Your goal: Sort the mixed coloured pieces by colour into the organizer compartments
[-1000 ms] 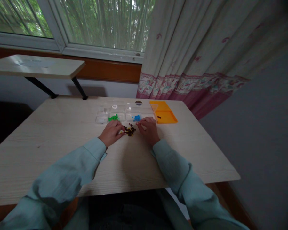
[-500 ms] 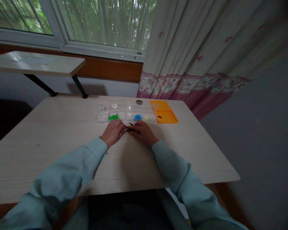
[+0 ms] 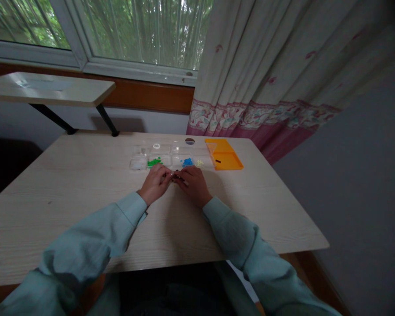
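Observation:
My left hand point(image 3: 156, 182) and my right hand point(image 3: 194, 182) meet over the table, fingers bent and closed around a small dark cluster of block-like pieces point(image 3: 177, 176). The fingers of both hands cover most of it, so its exact shape is hidden. Just beyond my hands lies a clear divided tray point(image 3: 139, 166). One compartment near my left hand holds small green pieces point(image 3: 155, 162). Small blue pieces point(image 3: 188, 162) and pale yellow pieces point(image 3: 199, 163) lie in the compartments past my right hand.
An orange open case point(image 3: 228, 161) stands at the tray's right end, with a small dark piece point(image 3: 218, 161) in it. A raised shelf point(image 3: 69, 90) on black legs stands at the back left of the wooden table point(image 3: 85, 175). A curtain point(image 3: 250, 87) hangs behind.
My right hand has shifted slightly left, closer to my left hand. Less of the dark cluster shows between the fingers now, and its yellow parts are mostly covered.

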Available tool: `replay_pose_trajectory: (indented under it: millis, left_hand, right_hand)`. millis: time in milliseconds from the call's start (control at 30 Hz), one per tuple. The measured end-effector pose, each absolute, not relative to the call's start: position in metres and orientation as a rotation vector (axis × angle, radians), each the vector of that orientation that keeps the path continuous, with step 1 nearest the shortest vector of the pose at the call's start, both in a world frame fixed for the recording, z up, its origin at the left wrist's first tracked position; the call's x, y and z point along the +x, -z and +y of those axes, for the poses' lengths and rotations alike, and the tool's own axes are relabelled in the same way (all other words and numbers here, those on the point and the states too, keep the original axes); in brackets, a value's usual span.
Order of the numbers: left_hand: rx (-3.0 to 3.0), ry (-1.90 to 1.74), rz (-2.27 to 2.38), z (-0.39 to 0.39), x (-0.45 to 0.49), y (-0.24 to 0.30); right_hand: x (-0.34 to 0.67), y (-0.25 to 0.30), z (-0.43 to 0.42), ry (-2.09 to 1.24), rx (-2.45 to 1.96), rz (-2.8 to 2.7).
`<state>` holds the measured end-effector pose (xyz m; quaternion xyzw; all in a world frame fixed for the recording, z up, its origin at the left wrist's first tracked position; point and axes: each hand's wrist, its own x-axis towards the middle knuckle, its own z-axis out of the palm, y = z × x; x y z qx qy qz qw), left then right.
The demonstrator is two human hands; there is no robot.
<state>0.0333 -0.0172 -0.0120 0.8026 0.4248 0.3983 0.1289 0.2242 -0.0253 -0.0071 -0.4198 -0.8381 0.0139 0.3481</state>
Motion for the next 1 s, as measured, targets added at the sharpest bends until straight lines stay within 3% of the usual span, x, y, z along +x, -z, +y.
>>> replay_pose_trajectory:
  millis: [400, 733, 1000]
  left_hand:
    - [2.323, -1.145, 1.237, -0.019, 0.032, 0.012]
    - [2.224, -1.261, 1.385, -0.005, 0.013, 0.019]
    - [2.225, -1.26, 1.348, -0.006, 0.013, 0.018]
  right_hand:
    - [0.23, 0.005, -0.024, 0.033, -1.096, -2.161]
    - [0.336, 0.007, 0.019, 0.346, -1.879, -1.54]
    - [0.353, 0.016, 0.021, 0.339, -2.018, -1.516]
